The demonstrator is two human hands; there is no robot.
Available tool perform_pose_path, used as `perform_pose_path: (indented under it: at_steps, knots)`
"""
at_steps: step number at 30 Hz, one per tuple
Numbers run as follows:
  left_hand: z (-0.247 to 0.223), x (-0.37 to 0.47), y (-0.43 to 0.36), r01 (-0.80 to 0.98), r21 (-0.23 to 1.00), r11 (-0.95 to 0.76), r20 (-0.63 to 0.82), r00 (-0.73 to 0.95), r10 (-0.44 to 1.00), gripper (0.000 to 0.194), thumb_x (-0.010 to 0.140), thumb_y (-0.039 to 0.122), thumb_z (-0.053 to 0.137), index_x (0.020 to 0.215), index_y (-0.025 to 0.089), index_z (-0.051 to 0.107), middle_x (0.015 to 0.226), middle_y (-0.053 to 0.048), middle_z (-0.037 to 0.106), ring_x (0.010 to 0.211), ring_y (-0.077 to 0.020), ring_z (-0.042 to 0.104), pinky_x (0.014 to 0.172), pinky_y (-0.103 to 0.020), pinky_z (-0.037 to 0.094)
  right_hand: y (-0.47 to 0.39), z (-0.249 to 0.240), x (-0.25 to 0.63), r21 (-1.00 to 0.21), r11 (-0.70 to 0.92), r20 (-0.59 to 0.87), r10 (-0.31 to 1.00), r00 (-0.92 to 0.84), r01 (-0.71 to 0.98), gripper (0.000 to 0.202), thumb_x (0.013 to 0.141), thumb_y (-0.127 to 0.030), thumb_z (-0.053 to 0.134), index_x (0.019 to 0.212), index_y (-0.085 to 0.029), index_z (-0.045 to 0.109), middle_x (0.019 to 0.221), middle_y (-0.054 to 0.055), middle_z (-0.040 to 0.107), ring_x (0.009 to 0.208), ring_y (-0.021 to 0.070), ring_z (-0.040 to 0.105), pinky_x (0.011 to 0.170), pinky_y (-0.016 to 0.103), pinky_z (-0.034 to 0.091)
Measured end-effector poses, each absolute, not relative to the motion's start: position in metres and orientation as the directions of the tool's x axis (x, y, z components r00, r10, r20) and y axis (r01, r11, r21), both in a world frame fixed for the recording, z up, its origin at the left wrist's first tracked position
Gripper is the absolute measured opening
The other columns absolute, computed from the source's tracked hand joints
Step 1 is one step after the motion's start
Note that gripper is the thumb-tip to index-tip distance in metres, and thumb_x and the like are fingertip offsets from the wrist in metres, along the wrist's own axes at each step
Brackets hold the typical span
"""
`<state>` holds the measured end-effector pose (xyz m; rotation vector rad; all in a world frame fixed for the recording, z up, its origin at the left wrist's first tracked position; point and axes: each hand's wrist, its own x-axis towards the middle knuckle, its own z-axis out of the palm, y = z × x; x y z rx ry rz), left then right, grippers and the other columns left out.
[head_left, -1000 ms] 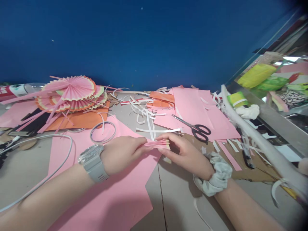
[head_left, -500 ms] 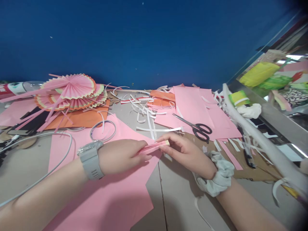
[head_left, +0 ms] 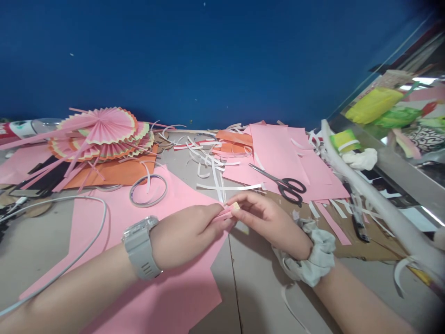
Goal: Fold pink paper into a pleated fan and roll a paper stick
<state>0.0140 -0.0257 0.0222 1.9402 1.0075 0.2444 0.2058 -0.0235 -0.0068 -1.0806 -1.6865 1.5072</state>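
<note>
Between my hands is a narrow folded pink paper (head_left: 224, 214) with a pale yellow end. My left hand (head_left: 194, 234), with a grey watch at the wrist, is closed around its left part and hides most of it. Thumb and fingers of my right hand (head_left: 266, 218) pinch the yellow end; a pale scrunchie circles that wrist. Under my left arm lies a large pink sheet (head_left: 184, 287). A roll of tape (head_left: 131, 191) rests on this sheet, beyond the watch. Black-handled scissors (head_left: 292, 186) lie past my right hand, on pink paper.
Pleated paper rosettes (head_left: 109, 127) are piled at the back left. White paper strips (head_left: 215, 174) lie tangled in the middle. Pink sheets (head_left: 278, 153), a cutter knife (head_left: 359, 227) and cardboard (head_left: 347, 248) are at the right. A grey cable (head_left: 100, 218) crosses the left side.
My left hand has slid right along the folded paper, closer to my right hand, covering more of it. The right hand stays nearly in place at the yellow end.
</note>
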Motion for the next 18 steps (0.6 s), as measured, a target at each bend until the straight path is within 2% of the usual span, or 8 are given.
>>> perform_pose_path:
  at_steps: [6,12,15,18]
  knots:
    - [0.0139,0.0148,-0.0245,0.465,0.857,-0.221,-0.18,0.673,0.717,0.039,0.094,0.036,0.022,0.095,0.02,0.058,0.091,-0.001,0.063,0.081,-0.015,0.056,0.078,-0.026,0.038,-0.0227,-0.0088,0.2056,-0.997,-0.015,-0.053,0.873,-0.485,0.082,0.014,0.087,-0.027,0.047,0.094,-0.019,0.056,0.079,0.001,0.063,0.073,0.0132,0.063,0.071,0.029,0.051]
    - [0.0133,0.0131,-0.0216,0.415,0.895,-0.166,-0.192,0.692,0.696,0.037,0.094,0.035,0.025,0.093,0.019,0.057,0.089,-0.001,0.06,0.081,-0.0134,0.053,0.08,-0.025,0.037,-0.0238,-0.0066,0.2046,-0.997,-0.014,-0.047,0.866,-0.498,0.07,0.016,0.088,-0.027,0.045,0.096,-0.019,0.056,0.075,0.0,0.061,0.073,0.0134,0.062,0.071,0.03,0.051]
    - [0.0168,0.0144,-0.0226,0.396,0.918,-0.041,-0.267,0.688,0.675,0.04,0.093,0.04,0.023,0.09,0.017,0.056,0.071,0.001,0.054,0.064,-0.0107,0.049,0.069,-0.023,0.04,-0.0251,-0.0056,0.2043,-0.996,0.001,-0.042,0.871,-0.489,0.086,0.015,0.087,-0.027,0.047,0.096,-0.02,0.057,0.078,0.0,0.06,0.074,0.0115,0.061,0.07,0.026,0.05]
    - [0.0199,0.0166,-0.0253,0.384,0.919,0.096,-0.352,0.682,0.641,0.039,0.093,0.041,0.021,0.086,0.018,0.052,0.053,0.006,0.039,0.046,-0.0087,0.037,0.053,-0.021,0.038,-0.0264,-0.0046,0.2047,-0.995,0.013,-0.04,0.87,-0.491,0.103,0.017,0.088,-0.028,0.046,0.098,-0.021,0.057,0.08,0.0,0.059,0.073,0.0104,0.059,0.07,0.024,0.049]
